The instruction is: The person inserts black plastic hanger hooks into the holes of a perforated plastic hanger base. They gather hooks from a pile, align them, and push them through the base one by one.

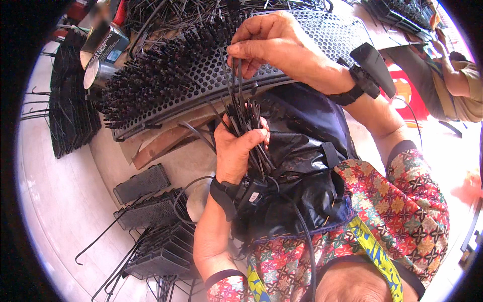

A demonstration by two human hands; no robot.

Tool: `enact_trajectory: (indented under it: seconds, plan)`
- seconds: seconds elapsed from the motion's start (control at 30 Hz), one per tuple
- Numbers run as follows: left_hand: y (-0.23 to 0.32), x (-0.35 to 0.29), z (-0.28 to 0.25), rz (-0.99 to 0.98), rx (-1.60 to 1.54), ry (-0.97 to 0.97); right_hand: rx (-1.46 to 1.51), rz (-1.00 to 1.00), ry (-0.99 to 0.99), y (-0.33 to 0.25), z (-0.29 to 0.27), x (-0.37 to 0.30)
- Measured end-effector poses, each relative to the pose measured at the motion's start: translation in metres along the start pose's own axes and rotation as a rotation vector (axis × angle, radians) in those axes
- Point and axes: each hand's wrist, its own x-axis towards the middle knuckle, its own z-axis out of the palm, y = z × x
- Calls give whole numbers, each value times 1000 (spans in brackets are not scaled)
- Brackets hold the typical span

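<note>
Two hands are working: your left hand is gripping a bundle of black sticks, your right hand is pinching one stick near the holey black panel.

the lower ends of the black pins vanish inside the left hand, so no telling how many it holds. the perforated panel is partly covered by the right hand. the can top left is blurred, and the other person is cut off at the right edge.
</note>
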Motion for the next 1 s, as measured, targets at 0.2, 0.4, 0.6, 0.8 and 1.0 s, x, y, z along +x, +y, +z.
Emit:
enact_trajectory:
  seconds: [0.2,0.4,0.6,0.8,1.0]
  plan:
    - [-1,-1,2,0,22,-24,-113,-99,-35,2,-3,-1]
    - [-3,0,2,0,-23,-8,-44,-16,84,12,-13,13]
    - [-4,2,0,-27,-24,43,15,69,213,10,-28,18]
    - [-4,3,1,-16,-67,23,242,-40,178,12,-30,21]
    - [-1,2,2,-59,-100,28,32,-501,275,27,9,40]
